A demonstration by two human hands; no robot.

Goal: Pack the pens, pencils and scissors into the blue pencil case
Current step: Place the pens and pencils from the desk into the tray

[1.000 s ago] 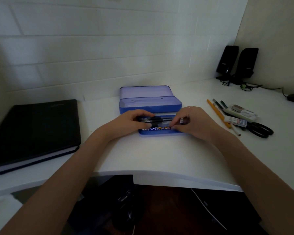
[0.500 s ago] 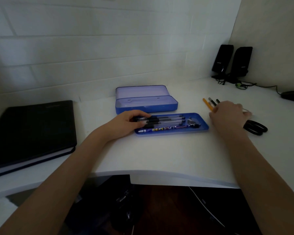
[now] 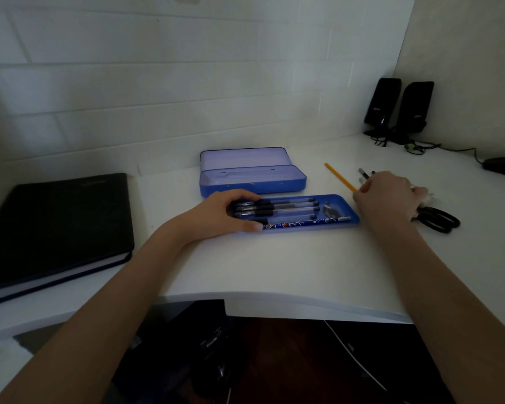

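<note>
A blue pencil case (image 3: pixel 252 179) stands open on the white desk, its lid tilted back. In front of it lies the case's blue tray (image 3: pixel 352 212) with several pens (image 3: pixel 289 207) laid lengthwise in it. My left hand (image 3: pixel 225 214) grips the tray's left end, fingers over the pen caps. My right hand (image 3: pixel 388 196) rests to the right of the tray over a pile of loose pens (image 3: pixel 363 173), its fingers curled at the near end of an orange pencil (image 3: pixel 340 176). Black scissors (image 3: pixel 439 218) lie just right of that hand, partly hidden by it.
A black notebook (image 3: pixel 56 225) lies at the left of the desk. Two black speakers (image 3: pixel 398 107) with cables stand in the back right corner. A dark object (image 3: pixel 503 167) sits at the right edge. The desk's curved front edge (image 3: pixel 274 295) runs below my arms.
My right hand left the tray and moved right to the loose pens and pencil. My left hand stayed on the tray's left end. The camera view shifted slightly.
</note>
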